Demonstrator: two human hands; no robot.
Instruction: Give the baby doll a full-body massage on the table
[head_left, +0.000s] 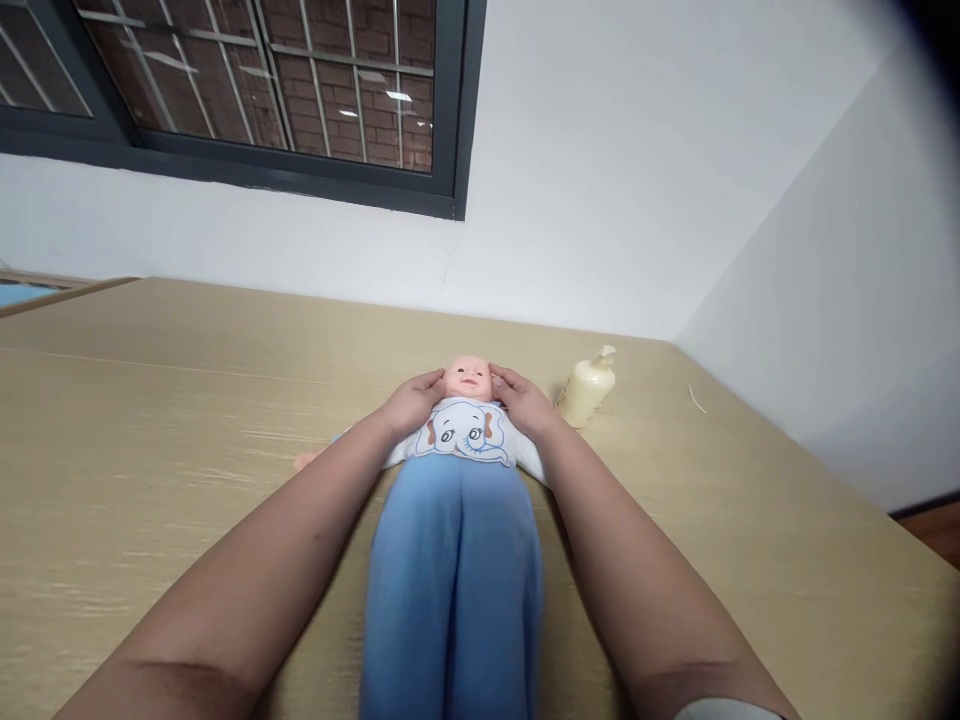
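Doll held at the head by both hands on the bench.
The head of the doll [469, 379] is cupped between the left hand [415, 402] and the right hand [523, 401] — one at each side, fingers bent slightly inward. The doll is laid on its back on the bench [225, 400], dressed in a white top [469, 432] with an elephant print and blue trousers [454, 580]. A cream pump bottle [587, 392] is seen near the right hand.
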